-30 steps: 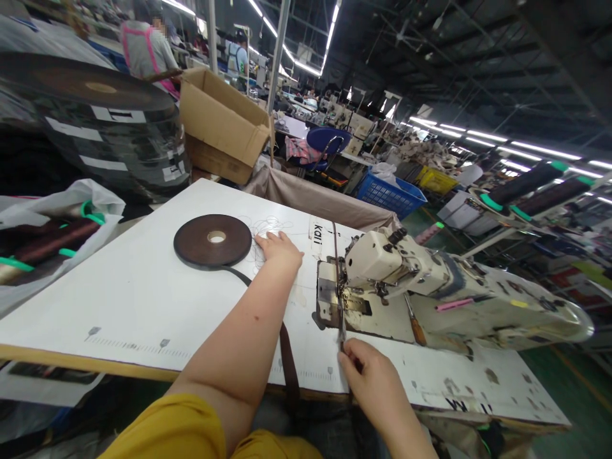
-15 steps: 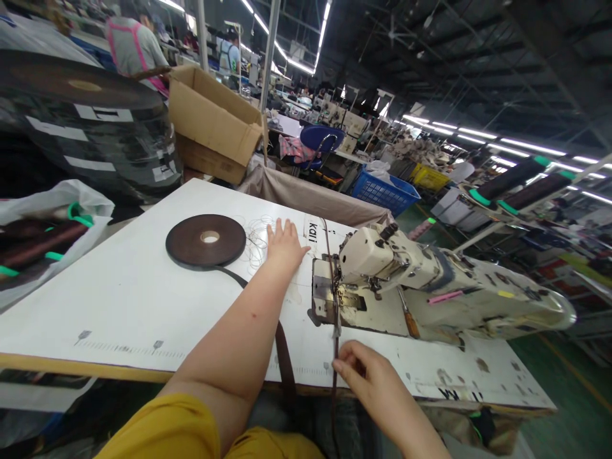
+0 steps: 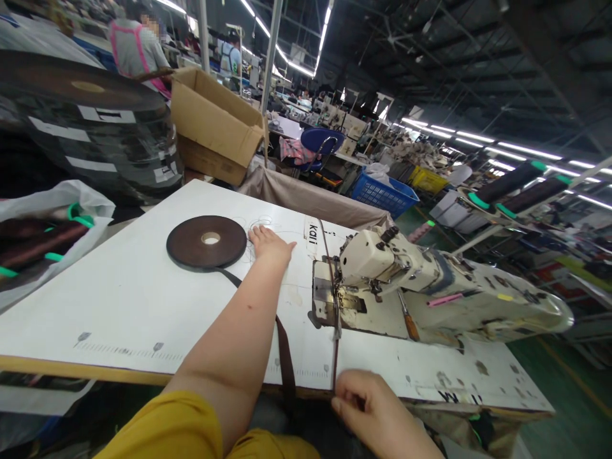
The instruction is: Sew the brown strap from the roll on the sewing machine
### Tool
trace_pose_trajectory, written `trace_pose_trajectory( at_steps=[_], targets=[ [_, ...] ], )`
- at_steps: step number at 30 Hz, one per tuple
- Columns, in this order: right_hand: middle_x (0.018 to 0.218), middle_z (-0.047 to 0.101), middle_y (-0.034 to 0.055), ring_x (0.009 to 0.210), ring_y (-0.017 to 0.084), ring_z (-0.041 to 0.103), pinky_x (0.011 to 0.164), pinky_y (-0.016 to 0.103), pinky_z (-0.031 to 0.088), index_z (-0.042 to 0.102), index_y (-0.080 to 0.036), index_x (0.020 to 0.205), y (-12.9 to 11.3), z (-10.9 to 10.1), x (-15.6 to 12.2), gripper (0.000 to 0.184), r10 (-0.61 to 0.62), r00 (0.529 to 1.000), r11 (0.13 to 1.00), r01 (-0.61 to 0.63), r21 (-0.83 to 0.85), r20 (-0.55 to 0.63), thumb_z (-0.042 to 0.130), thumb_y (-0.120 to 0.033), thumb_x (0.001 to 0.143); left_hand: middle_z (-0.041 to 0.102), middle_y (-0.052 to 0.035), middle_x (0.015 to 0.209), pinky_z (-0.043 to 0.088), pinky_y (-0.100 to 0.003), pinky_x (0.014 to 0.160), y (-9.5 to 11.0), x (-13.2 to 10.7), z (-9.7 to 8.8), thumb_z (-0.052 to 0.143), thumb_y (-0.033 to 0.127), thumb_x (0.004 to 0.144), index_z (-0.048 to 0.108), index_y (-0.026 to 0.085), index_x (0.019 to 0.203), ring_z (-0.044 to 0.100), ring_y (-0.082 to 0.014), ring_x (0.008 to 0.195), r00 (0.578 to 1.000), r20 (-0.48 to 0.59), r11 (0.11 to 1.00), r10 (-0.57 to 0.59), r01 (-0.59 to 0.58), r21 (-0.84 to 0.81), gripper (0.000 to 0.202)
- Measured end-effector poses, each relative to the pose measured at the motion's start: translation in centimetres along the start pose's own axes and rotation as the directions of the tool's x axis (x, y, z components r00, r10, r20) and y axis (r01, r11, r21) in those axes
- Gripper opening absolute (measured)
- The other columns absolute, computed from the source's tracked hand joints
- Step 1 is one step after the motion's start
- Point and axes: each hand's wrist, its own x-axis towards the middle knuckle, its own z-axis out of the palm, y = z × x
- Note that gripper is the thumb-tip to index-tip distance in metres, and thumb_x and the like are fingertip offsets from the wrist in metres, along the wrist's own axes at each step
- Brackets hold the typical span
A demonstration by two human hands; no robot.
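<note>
Brown, narrow strip (image 3: 335,358) is held at its near end in the grip of the right hand (image 3: 366,398), apparently pinched between thumb and bent forefinger at the near edge of the tabletop (image 3: 119,287); its long axis runs from the grip toward 12 o'clock, leaning slightly to 11, past the needle area of a cream sewing machine (image 3: 382,261). That hand comes in from 5 o'clock, fingers curled. Toward 11 o'clock, the left hand (image 3: 271,248) lies palm down with its grip relaxed and grasping nothing, fingers pointing to 11, thumb out toward 2, over loose threads (image 3: 261,223); its forearm slants up from 7. Just beside it at 9 o'clock lies a flat brown roll (image 3: 191,247), whose band (image 3: 285,360) leaves toward 5, passes under the forearm and drops over the edge. Between 2 and 3 o'clock from the left hand, black lettering (image 3: 313,233) seems to read "kali"; further lettering (image 3: 461,396), at 3 o'clock from the right hand, is too broken to read.
</note>
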Motion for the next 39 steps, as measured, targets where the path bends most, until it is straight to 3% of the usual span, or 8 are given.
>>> trace_pose_trajectory(
  at_steps=[6, 10, 16, 19, 23, 30, 34, 39],
  targets=[
    [0.093, 0.072, -0.0023, 0.088, 0.021, 0.065, 0.071, 0.027, 0.041, 0.076, -0.028, 0.086, 0.4, -0.7, -2.2, 0.005, 0.027, 0.967, 0.999, -0.036, 0.029, 0.252, 0.072, -0.031, 0.086, 0.023, -0.0322, 0.168, 0.007, -0.059, 0.128, -0.2, -0.6, -0.5, 0.036, 0.068, 0.095, 0.027, -0.010, 0.159, 0.017, -0.0482, 0.158, 0.998, -0.034, 0.999, -0.052, 0.051, -0.015, 0.101],
    [0.075, 0.062, -0.0001, 0.075, 0.022, 0.060, 0.068, 0.029, 0.040, 0.063, -0.022, 0.084, 0.2, -0.6, 1.3, 0.021, 0.024, 0.994, 0.999, -0.020, 0.033, -0.110, 0.061, -0.039, 0.096, 0.008, -0.0229, 0.174, 0.002, -0.062, 0.128, 0.5, -1.9, -0.7, 0.030, 0.065, 0.099, 0.017, -0.001, 0.165, 0.001, -0.0422, 0.161, 0.985, -0.098, 0.989, 0.140, -0.145, -0.042, 0.093],
    [0.076, 0.060, 0.0019, 0.074, 0.023, 0.055, 0.067, 0.033, 0.030, 0.047, -0.023, 0.077, -0.8, 0.1, 4.9, 0.026, 0.072, 0.936, 0.947, -0.173, -0.272, -0.344, 0.057, -0.026, 0.100, 0.025, 0.0081, 0.173, 0.006, -0.047, 0.131, 3.0, -3.4, 0.4, 0.035, 0.070, 0.098, 0.034, 0.038, 0.162, 0.012, -0.0226, 0.163, 0.804, 0.019, 0.802, 0.595, -0.592, -0.073, 0.072],
    [0.075, 0.058, 0.0014, 0.073, 0.022, 0.054, 0.066, 0.032, 0.029, 0.045, -0.022, 0.073, -0.9, 0.1, 4.8, 0.028, 0.044, 0.935, 0.937, -0.160, -0.310, -0.351, 0.053, -0.019, 0.099, 0.027, 0.0029, 0.173, 0.012, -0.055, 0.130, 3.0, -2.9, 0.7, 0.034, 0.073, 0.096, 0.037, 0.035, 0.162, 0.017, -0.0275, 0.162, 0.854, 0.074, 0.857, 0.515, -0.511, -0.067, 0.076],
    [0.071, 0.057, -0.0016, 0.072, 0.018, 0.055, 0.065, 0.029, 0.032, 0.049, -0.020, 0.068, -0.5, 0.0, 2.4, 0.026, -0.027, 0.988, 0.986, 0.001, -0.169, -0.154, 0.059, -0.017, 0.092, 0.018, -0.0194, 0.173, 0.006, -0.066, 0.127, 1.2, -1.4, 0.2, 0.027, 0.069, 0.098, 0.026, 0.008, 0.165, 0.011, -0.0415, 0.161, 0.983, 0.039, 0.983, 0.181, -0.181, -0.017, 0.090],
    [0.083, 0.069, -0.0026, 0.080, 0.020, 0.062, 0.065, 0.027, 0.037, 0.073, -0.025, 0.081, 0.7, -0.9, -1.3, 0.003, -0.028, 0.956, 0.995, 0.000, 0.095, 0.291, 0.072, -0.025, 0.077, 0.012, -0.0254, 0.173, 0.002, -0.062, 0.128, 0.5, -1.3, -0.1, 0.032, 0.068, 0.097, 0.019, -0.004, 0.163, 0.006, -0.0453, 0.160, 0.997, -0.060, 0.999, 0.039, -0.039, -0.011, 0.098],
    [0.075, 0.062, -0.0005, 0.075, 0.021, 0.059, 0.067, 0.030, 0.038, 0.061, -0.022, 0.082, 0.2, -1.2, 1.5, 0.021, -0.011, 0.999, 0.996, 0.016, 0.092, -0.046, 0.058, -0.040, 0.093, 0.006, -0.0112, 0.177, 0.000, -0.064, 0.127, 1.3, -2.1, 0.3, 0.030, 0.071, 0.097, 0.016, 0.014, 0.168, -0.004, -0.0380, 0.162, 0.955, -0.074, 0.955, 0.288, -0.292, -0.056, 0.092],
    [0.080, 0.062, 0.0033, 0.078, 0.024, 0.057, 0.070, 0.033, 0.035, 0.052, -0.022, 0.085, -0.5, -0.4, 4.8, 0.021, 0.049, 0.952, 0.980, -0.105, -0.169, -0.303, 0.056, -0.035, 0.100, 0.023, 0.0084, 0.174, 0.006, -0.059, 0.129, 2.0, -2.3, 0.7, 0.035, 0.075, 0.095, 0.035, 0.043, 0.161, 0.009, -0.0298, 0.163, 0.871, 0.026, 0.869, 0.491, -0.487, -0.088, 0.074]
  ],
)
